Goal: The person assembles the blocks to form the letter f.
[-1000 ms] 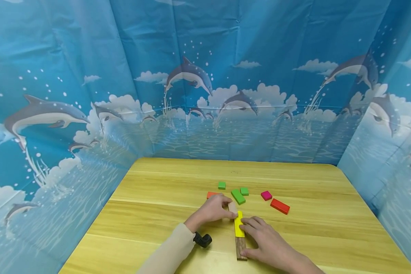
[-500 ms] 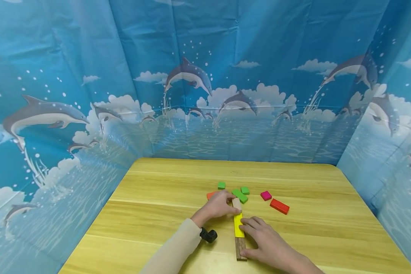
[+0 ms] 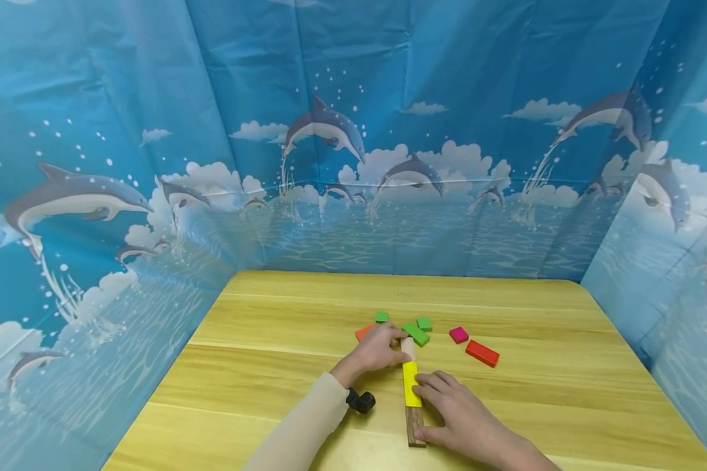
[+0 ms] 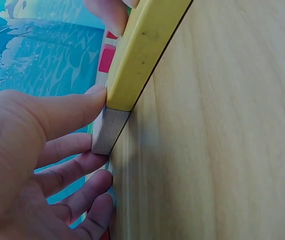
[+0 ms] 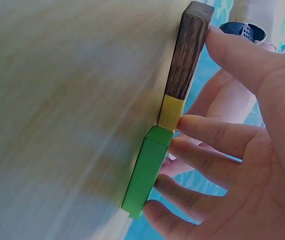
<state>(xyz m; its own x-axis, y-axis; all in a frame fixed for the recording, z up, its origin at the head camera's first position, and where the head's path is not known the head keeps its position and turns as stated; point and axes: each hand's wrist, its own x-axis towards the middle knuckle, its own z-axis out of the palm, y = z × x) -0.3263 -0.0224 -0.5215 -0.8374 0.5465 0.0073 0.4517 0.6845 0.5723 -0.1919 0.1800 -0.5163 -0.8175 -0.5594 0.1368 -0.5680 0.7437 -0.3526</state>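
A dark brown block [image 3: 415, 426], a yellow block [image 3: 410, 384] and a pale wooden block [image 3: 408, 348] lie end to end in a row running away from me. My left hand [image 3: 377, 348] pinches the pale block lengthwise; in the left wrist view its thumb is by the joint with the yellow block and fingertips touch the far end. My right hand [image 3: 456, 412] rests along the row's right side, thumb at the brown block and fingertips by the yellow one. A long green block [image 3: 416, 333] lies slantwise just beyond the pale block.
Two small green blocks [image 3: 424, 324] lie further back. A magenta block [image 3: 459, 335] and a long red block [image 3: 482, 353] are to the right. An orange block [image 3: 363, 333] is partly hidden behind my left hand. A dolphin-print curtain [image 3: 353, 242] surrounds the wooden table [image 3: 259, 366].
My left hand has moved slightly right, bringing the pale block from a slant into line with the yellow one. The long green block has turned and shifted right. My right hand stays put.
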